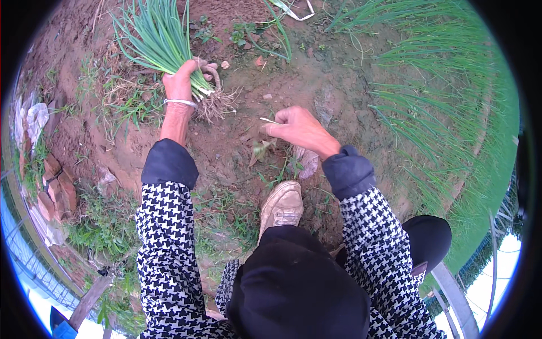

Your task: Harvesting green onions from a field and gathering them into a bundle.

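Observation:
A thick bunch of green onions (160, 37) is held in my left hand (182, 86), whose fingers are wrapped round the pale stems. The leaves fan out toward the far left, and the tangled roots (216, 105) hang on the right side of the fist, close above the soil. To the right of the roots, my right hand (301, 129) is closed in a pinch. A thin whitish strip (270, 120) sticks out from its fingertips; whether it is a stem or a peeled skin I cannot tell. Below this hand is a blurred pale scrap (260, 149).
Rows of growing green onions (435, 107) stand on the right. My shoe (281, 204) rests on the soil below my hands. Broken bricks (58, 189) and plastic scraps (37, 118) lie at the left. A white strap (299, 12) lies at the far edge. Weeds (107, 220) cover the near left.

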`<state>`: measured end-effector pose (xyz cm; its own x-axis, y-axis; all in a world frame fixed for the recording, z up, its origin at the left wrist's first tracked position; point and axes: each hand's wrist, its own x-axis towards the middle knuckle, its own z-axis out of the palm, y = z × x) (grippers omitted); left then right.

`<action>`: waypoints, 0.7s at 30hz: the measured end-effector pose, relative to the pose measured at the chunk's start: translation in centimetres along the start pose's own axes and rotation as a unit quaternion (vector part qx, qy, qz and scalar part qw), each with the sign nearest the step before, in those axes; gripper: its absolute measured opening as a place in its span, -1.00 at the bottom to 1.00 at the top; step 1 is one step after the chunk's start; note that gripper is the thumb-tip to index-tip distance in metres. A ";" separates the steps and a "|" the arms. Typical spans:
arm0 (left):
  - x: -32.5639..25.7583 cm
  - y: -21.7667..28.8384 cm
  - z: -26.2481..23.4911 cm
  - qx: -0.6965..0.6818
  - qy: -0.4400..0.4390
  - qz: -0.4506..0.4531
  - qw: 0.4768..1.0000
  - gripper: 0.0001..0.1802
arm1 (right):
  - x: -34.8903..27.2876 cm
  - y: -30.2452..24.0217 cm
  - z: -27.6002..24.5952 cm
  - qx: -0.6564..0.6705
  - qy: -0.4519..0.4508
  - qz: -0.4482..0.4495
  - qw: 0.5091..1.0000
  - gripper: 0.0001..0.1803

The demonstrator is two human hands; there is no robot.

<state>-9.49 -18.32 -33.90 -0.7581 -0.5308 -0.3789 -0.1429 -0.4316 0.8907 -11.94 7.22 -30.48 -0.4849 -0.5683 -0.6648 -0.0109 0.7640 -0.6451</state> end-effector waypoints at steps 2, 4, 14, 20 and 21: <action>0.2 -0.2 0.2 -0.013 -0.003 0.006 1.000 -0.84 | 0.9 0.4 0.7 -0.081 0.093 0.015 0.992 -0.58; 0.2 -0.5 0.9 0.000 -0.012 0.000 1.000 -0.80 | 1.7 0.8 0.8 -0.190 0.164 0.049 0.967 -0.57; -0.2 -0.6 0.5 0.023 0.003 -0.003 1.000 -0.78 | 2.6 0.4 4.5 0.017 0.019 -0.136 0.990 -0.74; -0.5 -0.3 1.0 0.036 0.013 -0.016 0.999 -0.77 | 0.9 1.1 0.6 -0.094 0.110 -0.139 0.980 -0.68; 0.0 -0.4 0.4 0.024 0.012 -0.007 1.000 -0.79 | 2.1 2.1 -1.1 -0.083 0.222 -0.106 0.966 -0.69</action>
<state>-9.69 -17.84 -34.09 -0.7404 -0.5426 -0.3968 -0.1847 -0.4033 0.8962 -13.97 7.96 -32.78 -0.7835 -0.5580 -0.2736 -0.2728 0.7043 -0.6554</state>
